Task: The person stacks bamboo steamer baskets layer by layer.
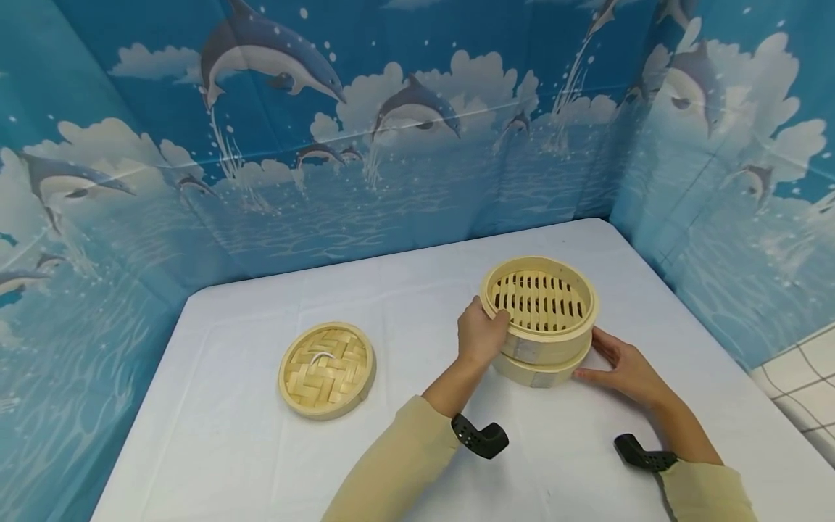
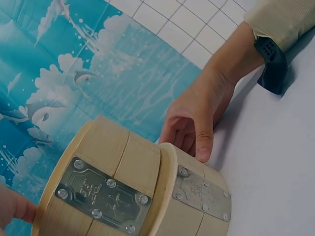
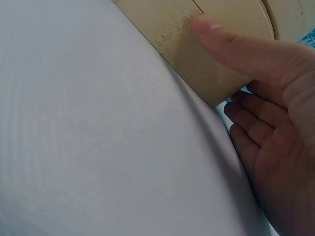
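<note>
The left hand [image 1: 481, 335] grips the upper steamer tray [image 1: 540, 304], its thumb hooked over the near-left rim and its fingers wrapped down the outer wall. That tray sits slightly askew on the lower steamer tray [image 1: 538, 368], overhanging it at the back. The right hand [image 1: 628, 367] is released, its straight fingers and thumb pressed flat against the right wall of the lower tray where it meets the surface [image 1: 417, 435]. Both trays stand right of centre on the white surface, well in from its front edge and nearer its right edge. The woven lid [image 1: 327, 370] lies flat well apart to the left, with bare room around it. Dolphin-printed backdrop walls [image 1: 365, 145] close the far and side edges.
</note>
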Action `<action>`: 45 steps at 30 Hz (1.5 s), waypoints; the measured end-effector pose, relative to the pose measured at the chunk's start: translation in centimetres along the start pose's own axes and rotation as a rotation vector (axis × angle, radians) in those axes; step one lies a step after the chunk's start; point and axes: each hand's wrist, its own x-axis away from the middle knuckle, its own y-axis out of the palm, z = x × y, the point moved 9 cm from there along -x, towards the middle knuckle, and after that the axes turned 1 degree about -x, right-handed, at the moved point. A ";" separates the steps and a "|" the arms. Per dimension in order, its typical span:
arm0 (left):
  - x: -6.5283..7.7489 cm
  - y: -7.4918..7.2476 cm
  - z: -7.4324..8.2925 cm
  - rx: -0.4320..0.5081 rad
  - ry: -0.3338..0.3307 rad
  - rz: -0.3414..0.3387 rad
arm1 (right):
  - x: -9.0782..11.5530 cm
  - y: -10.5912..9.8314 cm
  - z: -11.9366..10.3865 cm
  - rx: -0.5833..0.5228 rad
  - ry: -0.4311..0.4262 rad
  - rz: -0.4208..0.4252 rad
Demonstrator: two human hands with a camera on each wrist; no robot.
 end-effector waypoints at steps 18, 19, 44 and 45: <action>-0.3 -0.5 -0.6 -0.053 0.007 -0.077 | -0.6 0.2 -0.9 -0.051 -0.047 0.019; -0.6 -0.5 -1.0 -0.049 -0.015 -0.100 | -0.6 0.4 -0.9 -0.054 -0.042 0.015; -2.2 -0.1 -2.4 -0.007 -0.004 -0.180 | 0.1 0.0 -0.4 -0.035 -0.011 0.023; -2.1 -0.1 -2.2 -0.009 0.009 -0.169 | 0.1 0.0 -0.5 -0.035 -0.013 0.024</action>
